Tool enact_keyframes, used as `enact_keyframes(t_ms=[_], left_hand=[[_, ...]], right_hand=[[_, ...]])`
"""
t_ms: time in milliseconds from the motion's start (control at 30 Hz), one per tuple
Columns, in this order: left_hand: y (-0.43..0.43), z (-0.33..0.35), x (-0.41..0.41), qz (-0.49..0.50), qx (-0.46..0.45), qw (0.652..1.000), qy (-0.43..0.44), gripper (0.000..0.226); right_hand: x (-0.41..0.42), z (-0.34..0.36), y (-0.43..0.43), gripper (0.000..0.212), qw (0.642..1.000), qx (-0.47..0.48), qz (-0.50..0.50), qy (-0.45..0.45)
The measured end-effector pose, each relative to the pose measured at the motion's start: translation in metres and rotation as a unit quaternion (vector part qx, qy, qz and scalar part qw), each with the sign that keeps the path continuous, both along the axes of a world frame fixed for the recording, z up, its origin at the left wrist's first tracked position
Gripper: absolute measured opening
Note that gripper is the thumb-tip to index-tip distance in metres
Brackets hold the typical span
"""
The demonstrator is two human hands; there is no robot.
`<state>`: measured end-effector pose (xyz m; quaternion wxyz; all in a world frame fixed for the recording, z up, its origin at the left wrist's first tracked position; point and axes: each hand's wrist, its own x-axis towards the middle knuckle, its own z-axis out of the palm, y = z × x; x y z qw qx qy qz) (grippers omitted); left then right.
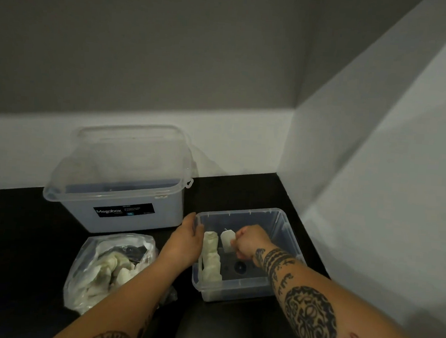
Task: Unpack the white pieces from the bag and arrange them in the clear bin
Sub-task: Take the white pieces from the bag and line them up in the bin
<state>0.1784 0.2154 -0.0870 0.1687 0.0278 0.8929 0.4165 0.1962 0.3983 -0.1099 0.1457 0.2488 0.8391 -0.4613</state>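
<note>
Inside the small clear plastic bin (286, 226), the right hand (251, 242) pinches a white wrapped piece (228, 240) with curled fingers, holding it just above the bin's floor. Beside it, toward the bin's left wall, a row of white wrapped pieces (211, 257) lies stacked end to end. The left hand (186, 239) rests on the bin's left rim, its fingers hidden behind the wall. Further left, a crumpled clear plastic bag (104, 268) holds more white pieces, blurred together. Behind, a large lidded clear storage box (121, 177) bears a black label reading "Megabox"; its smaller print is unreadable.
</note>
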Motion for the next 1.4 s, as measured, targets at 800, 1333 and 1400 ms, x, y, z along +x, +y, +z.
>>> enact_keyframes(t_ms=[800,1333,1400], left_hand=[[-0.001,-0.005,0.001,0.000,-0.005,1.000,0.012,0.048],[-0.033,0.007,-0.005,-0.011,-0.010,0.998,0.053,0.058],[-0.043,0.013,-0.007,0.001,-0.002,0.997,0.075,0.050]], right_hand=[[-0.032,-0.025,-0.021,0.019,0.984,0.121,-0.035,-0.122],[-0.017,0.007,-0.010,0.041,0.972,0.175,0.005,-0.158],[-0.016,0.019,-0.012,0.038,0.976,0.168,0.001,-0.140]])
